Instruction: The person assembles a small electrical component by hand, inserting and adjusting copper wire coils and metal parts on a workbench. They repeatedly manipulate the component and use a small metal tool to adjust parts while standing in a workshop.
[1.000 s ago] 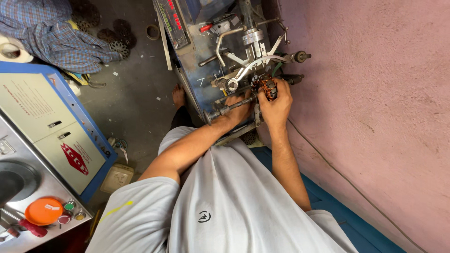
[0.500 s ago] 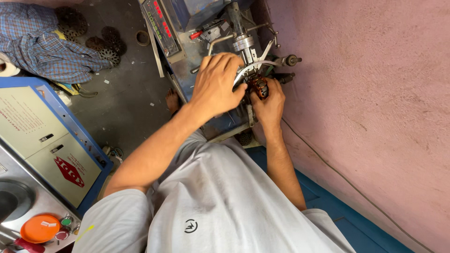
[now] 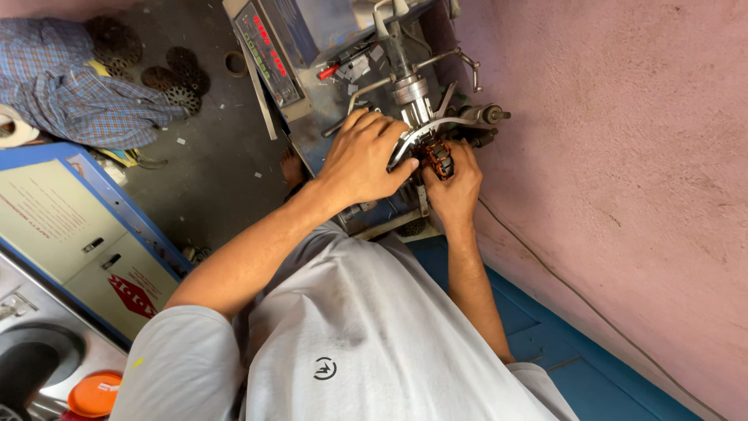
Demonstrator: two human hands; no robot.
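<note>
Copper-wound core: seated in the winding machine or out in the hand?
In the machine. The copper-wound core sits under the curved metal arm, with the right hand cupping it from below and the left hand resting on the arm.

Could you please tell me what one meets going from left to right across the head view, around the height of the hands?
Checked cloth → dark round parts on the floor → left hand → copper-wound part in the right hand → pink wall.

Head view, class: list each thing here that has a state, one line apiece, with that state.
Left hand: resting palm-down on the curved metal arm.
Right hand: gripping the copper-wound motor core.
Grey winding machine: upright against the pink wall.
Blue checked cloth: crumpled on the floor.
</note>
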